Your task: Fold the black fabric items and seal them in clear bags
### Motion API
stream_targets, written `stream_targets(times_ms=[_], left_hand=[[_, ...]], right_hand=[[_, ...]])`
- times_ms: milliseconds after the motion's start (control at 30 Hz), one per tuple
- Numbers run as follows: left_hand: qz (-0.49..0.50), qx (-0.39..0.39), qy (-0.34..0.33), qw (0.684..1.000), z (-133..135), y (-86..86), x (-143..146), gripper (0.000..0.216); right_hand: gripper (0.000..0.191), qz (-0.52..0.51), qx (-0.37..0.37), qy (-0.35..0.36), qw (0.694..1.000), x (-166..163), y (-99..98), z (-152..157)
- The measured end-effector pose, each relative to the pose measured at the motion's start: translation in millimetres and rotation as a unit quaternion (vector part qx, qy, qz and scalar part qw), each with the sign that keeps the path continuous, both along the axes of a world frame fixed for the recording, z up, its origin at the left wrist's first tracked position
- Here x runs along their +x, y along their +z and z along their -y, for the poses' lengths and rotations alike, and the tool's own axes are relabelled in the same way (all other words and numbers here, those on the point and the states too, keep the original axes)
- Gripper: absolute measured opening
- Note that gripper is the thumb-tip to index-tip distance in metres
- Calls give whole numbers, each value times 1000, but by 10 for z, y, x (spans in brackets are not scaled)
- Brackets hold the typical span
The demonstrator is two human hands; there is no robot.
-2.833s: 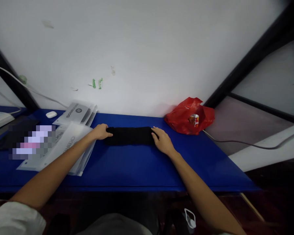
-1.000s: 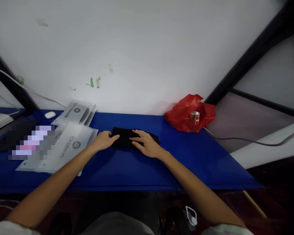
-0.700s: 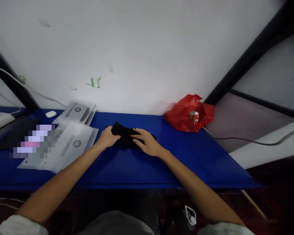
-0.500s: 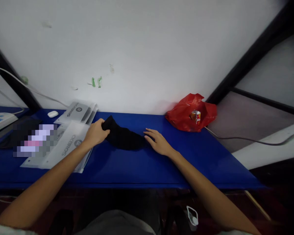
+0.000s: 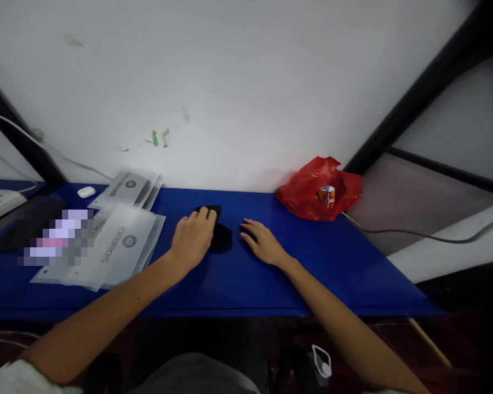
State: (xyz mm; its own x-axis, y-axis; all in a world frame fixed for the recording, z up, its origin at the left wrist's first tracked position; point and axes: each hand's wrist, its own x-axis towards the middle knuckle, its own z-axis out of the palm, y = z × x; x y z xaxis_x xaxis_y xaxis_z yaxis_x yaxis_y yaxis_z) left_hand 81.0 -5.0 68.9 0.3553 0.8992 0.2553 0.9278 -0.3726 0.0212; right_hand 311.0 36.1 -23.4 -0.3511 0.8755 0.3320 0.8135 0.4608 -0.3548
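A black sock lies bunched on the blue table, partly hidden by my left hand. That hand reaches over it from the left with the fingers bent down and closed on the cloth. To the right, my right hand rests on the table with its fingers stretched out and slightly apart. It holds nothing, and a small gap separates its fingertips from the sock.
Printed frosted zip bags are stacked on the left, with a white case behind. A blurred-out device lies at far left. At back right stands a red plastic bag with a shiny wrapper inside. A cable runs rightward.
My left hand has moved right, bringing the sock's left end over so that the stretched-out sock is now folded and bunched. My right hand has barely moved and no longer touches its tip.
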Motion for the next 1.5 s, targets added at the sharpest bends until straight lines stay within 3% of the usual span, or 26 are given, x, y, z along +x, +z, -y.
stream_targets(times_ms=[167, 333, 500, 667, 800, 933, 1067, 1233, 1500], left_hand=[[23, -78, -171, 982, 62, -181, 4, 47], [66, -79, -201, 974, 104, -333, -247, 47], [92, -28, -144, 985, 207, -329, -474, 40], [68, 9, -36, 997, 254, -372, -691, 31], [30, -2, 64, 997, 276, -446, -869, 25], [23, -29, 122, 992, 320, -513, -1002, 21], [44, -66, 143, 987, 350, -553, -1065, 21], [66, -101, 160, 980, 336, -552, -1101, 23], [51, -143, 145, 978, 375, -505, -957, 21]], right_hand=[[40, -7, -7, 4, 1000, 13, 11, -2], [41, -47, 9, 19, 999, -75, 175, 31], [40, -41, 28, 96, 994, -340, 378, 64], [42, -2, 21, 148, 989, -578, 447, -8], [45, 42, -12, 166, 985, -695, 440, -102], [49, 92, -22, 172, 981, -827, 423, -159], [49, 116, -5, 187, 975, -999, 410, -171], [51, 135, -38, 215, 967, -1142, 371, -184], [52, 121, -35, 172, 977, -1000, 320, -159]])
